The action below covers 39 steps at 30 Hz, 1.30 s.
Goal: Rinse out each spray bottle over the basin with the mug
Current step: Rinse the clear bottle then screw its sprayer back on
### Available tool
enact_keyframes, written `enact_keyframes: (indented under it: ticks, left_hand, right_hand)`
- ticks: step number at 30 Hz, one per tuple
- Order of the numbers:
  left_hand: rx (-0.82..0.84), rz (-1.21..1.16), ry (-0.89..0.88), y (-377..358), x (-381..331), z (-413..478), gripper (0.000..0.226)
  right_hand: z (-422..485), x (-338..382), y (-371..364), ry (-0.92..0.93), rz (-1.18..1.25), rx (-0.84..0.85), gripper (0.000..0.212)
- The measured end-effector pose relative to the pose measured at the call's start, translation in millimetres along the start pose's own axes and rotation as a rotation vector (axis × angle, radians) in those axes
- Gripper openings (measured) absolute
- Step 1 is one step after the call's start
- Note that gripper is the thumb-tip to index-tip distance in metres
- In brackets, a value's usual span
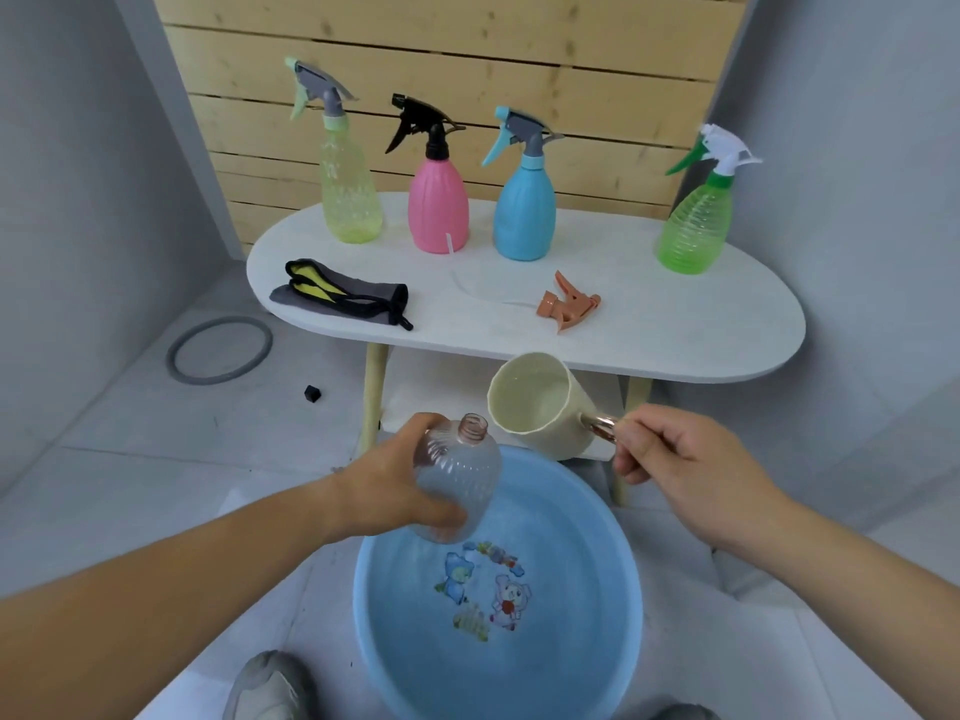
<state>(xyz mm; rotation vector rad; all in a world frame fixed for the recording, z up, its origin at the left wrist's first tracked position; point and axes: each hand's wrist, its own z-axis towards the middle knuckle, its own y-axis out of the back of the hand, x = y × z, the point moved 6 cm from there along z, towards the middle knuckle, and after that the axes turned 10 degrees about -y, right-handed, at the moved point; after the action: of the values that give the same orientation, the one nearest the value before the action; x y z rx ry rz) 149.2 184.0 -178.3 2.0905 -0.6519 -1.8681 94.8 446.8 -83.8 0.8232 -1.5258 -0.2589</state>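
Basin holds water — bottle uncapped, mug tilted.

The left hand grips a clear bottle with its top off, tilted over the blue basin of water, while the right hand holds a cream mug by its handle, tipped toward the bottle's neck. On the white table behind stand four spray bottles: yellow, pink, blue and green. An orange spray top and a grey cloth lie before them.
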Motion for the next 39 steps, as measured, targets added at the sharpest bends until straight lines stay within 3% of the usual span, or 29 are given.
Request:
enact_keyframes:
  ticks: [12, 20, 39]
  left_hand:
    - [0.005, -0.023, -0.071, -10, -10, 5, 0.085]
    - [0.02, -0.018, -0.063, -11, -7, 5, 0.097]
    - [0.018, -0.007, -0.056, -10, -7, 3, 0.091]
  right_hand:
    - [-1, 8, 11, 0.13, -0.137, -0.067, 0.028]
    - [0, 12, 11, 0.191, -0.164, -0.067, 0.029]
    - [-1, 22, 8, 0.313, -0.218, -0.109, 0.025]
